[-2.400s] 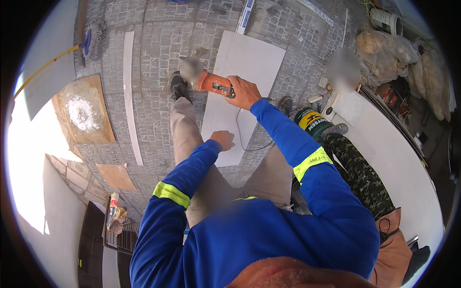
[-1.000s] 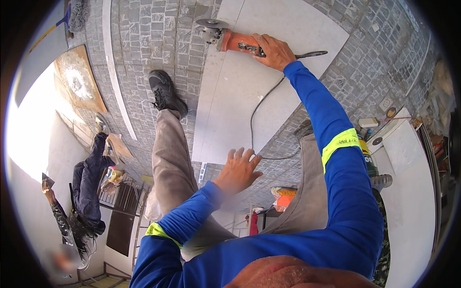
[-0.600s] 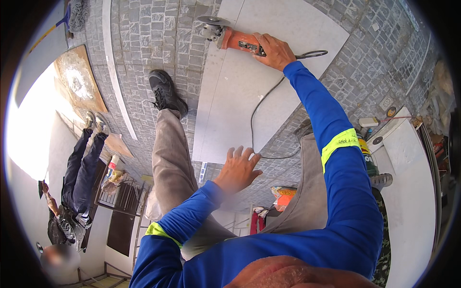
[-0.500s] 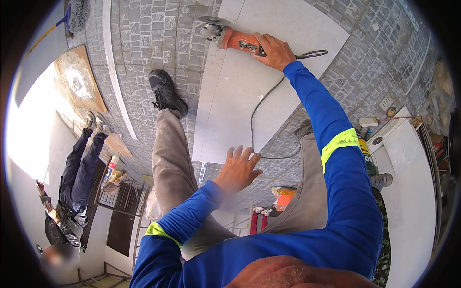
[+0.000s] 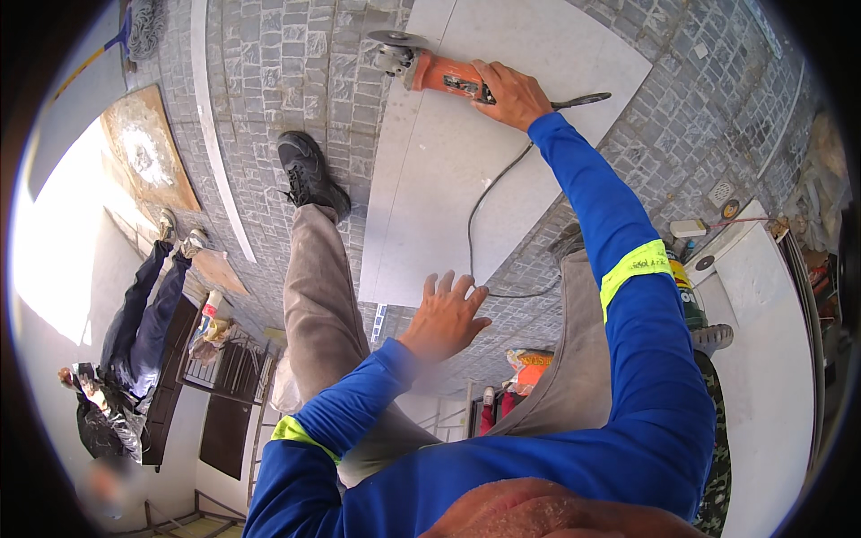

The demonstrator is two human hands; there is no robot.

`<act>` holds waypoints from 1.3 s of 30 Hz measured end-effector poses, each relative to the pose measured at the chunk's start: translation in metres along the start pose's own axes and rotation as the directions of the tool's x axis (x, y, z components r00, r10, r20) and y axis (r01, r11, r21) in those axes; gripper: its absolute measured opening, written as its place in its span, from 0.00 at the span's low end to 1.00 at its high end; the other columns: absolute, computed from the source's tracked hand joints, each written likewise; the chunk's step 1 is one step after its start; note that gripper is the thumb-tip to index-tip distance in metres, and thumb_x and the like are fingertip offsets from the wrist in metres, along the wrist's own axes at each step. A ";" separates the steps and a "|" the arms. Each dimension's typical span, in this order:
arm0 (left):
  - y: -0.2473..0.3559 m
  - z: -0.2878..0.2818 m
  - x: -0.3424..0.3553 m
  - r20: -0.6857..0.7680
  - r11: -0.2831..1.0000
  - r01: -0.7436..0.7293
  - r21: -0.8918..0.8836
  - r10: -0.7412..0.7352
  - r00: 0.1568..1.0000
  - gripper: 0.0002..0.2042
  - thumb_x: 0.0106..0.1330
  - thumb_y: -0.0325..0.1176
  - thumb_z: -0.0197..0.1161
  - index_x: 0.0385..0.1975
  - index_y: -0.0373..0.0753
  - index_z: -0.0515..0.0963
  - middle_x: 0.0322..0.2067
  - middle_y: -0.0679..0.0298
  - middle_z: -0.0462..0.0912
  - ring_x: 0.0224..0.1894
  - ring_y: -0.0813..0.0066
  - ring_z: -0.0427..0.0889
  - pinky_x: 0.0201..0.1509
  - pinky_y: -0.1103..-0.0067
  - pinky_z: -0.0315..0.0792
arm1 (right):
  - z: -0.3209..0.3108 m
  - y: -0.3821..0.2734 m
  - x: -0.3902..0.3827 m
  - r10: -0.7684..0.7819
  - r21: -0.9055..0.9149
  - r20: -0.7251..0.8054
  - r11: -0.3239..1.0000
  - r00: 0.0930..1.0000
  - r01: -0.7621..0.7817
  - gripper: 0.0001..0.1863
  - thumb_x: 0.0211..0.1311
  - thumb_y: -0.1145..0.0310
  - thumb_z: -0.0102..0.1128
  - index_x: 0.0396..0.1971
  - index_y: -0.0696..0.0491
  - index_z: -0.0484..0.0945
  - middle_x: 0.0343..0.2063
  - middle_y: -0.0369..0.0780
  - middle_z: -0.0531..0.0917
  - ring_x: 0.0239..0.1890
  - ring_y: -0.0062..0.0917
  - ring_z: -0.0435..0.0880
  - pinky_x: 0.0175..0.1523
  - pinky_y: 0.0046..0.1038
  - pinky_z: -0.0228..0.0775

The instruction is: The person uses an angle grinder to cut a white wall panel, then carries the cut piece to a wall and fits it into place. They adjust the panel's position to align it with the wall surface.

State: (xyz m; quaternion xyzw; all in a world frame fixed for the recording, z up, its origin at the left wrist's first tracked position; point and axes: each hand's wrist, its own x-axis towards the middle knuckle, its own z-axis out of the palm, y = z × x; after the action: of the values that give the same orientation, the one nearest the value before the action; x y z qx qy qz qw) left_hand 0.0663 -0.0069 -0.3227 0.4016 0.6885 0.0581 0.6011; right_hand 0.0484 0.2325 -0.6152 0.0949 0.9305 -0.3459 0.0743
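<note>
My right hand (image 5: 511,99) is closed on the orange body of an angle grinder (image 5: 448,81). The grinder's grey disc (image 5: 395,40) sits at the far end of a large pale board (image 5: 413,215), by a thin line running along it. A black power cord (image 5: 487,188) loops from the grinder across the board. Near the board's lower edge, beside the cord, my left hand (image 5: 448,318) has its fingers spread and holds nothing; whether it touches the board I cannot tell. My left shoe (image 5: 309,175) is beside the board.
A co-worker (image 5: 148,350) in dark trousers is at the left, near a dusty plywood sheet (image 5: 170,175). A white strip (image 5: 220,152) lies on the paving. Bagged material (image 5: 821,170), leaning white sheets (image 5: 767,377) and a green bucket (image 5: 691,305) are at the right. A mop (image 5: 143,31) stands top left.
Since the oldest frame, the grinder has moved to the board's far end and my left hand has spread open. The co-worker has come into view and shifts slightly at the left.
</note>
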 end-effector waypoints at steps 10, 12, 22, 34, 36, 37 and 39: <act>0.001 -0.005 0.000 -0.002 1.000 0.000 -0.005 0.000 1.000 0.23 0.61 0.43 0.67 0.53 0.41 0.75 0.53 0.55 0.72 0.60 0.53 0.68 0.65 0.51 0.60 | 0.001 0.003 -0.005 0.037 -0.008 0.048 0.999 0.998 -0.037 0.38 0.52 0.55 0.71 0.61 0.51 0.65 0.44 0.44 0.79 0.43 0.39 0.83 0.45 0.37 0.79; 0.001 -0.005 0.000 -0.003 1.000 0.001 -0.003 -0.001 1.000 0.23 0.61 0.43 0.67 0.53 0.41 0.74 0.53 0.55 0.72 0.60 0.53 0.68 0.64 0.51 0.60 | 0.000 0.003 -0.006 0.033 -0.001 0.042 0.999 0.999 -0.033 0.38 0.53 0.55 0.71 0.61 0.51 0.65 0.44 0.44 0.79 0.44 0.39 0.82 0.46 0.37 0.79; 0.001 -0.005 0.000 0.006 1.000 0.006 -0.024 -0.005 1.000 0.23 0.61 0.43 0.67 0.53 0.41 0.74 0.53 0.55 0.72 0.60 0.53 0.68 0.65 0.51 0.59 | -0.003 0.003 -0.008 0.050 -0.002 0.064 0.999 0.997 -0.050 0.38 0.53 0.54 0.70 0.62 0.51 0.65 0.45 0.44 0.79 0.45 0.40 0.82 0.47 0.38 0.78; 0.001 -0.006 0.002 0.013 1.000 0.007 -0.023 -0.007 1.000 0.22 0.61 0.43 0.67 0.53 0.40 0.75 0.54 0.54 0.72 0.61 0.52 0.68 0.65 0.50 0.59 | -0.008 0.010 -0.017 0.038 -0.063 0.058 0.997 0.998 -0.034 0.38 0.53 0.51 0.70 0.61 0.51 0.67 0.45 0.42 0.80 0.44 0.33 0.84 0.44 0.34 0.80; 0.002 -0.005 0.002 0.018 1.000 0.007 -0.019 -0.007 1.000 0.22 0.61 0.43 0.67 0.53 0.40 0.75 0.54 0.54 0.72 0.61 0.52 0.68 0.66 0.50 0.59 | -0.007 0.012 -0.019 0.033 -0.057 0.050 0.998 0.998 -0.031 0.38 0.53 0.51 0.70 0.62 0.51 0.67 0.45 0.42 0.80 0.44 0.34 0.84 0.44 0.34 0.80; 0.002 -0.005 0.002 0.011 1.000 0.006 -0.019 -0.006 1.000 0.22 0.61 0.43 0.67 0.53 0.40 0.75 0.54 0.54 0.72 0.61 0.52 0.68 0.66 0.50 0.59 | -0.007 0.012 -0.020 0.047 -0.064 0.071 0.997 0.996 -0.042 0.38 0.53 0.51 0.70 0.62 0.51 0.66 0.45 0.42 0.80 0.44 0.34 0.84 0.44 0.34 0.80; 0.002 -0.004 0.002 0.013 1.000 0.009 -0.020 -0.009 1.000 0.22 0.61 0.43 0.67 0.53 0.40 0.74 0.54 0.54 0.72 0.61 0.52 0.68 0.65 0.50 0.58 | -0.006 0.014 -0.021 0.042 -0.059 0.061 0.998 0.997 -0.038 0.38 0.53 0.51 0.70 0.62 0.51 0.66 0.45 0.42 0.80 0.44 0.34 0.84 0.44 0.34 0.80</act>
State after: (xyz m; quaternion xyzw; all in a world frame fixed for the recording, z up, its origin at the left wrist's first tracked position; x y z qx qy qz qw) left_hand 0.0637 -0.0023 -0.3222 0.3927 0.6857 0.0598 0.6100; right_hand 0.0712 0.2439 -0.6153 0.1007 0.9353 -0.3201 0.1127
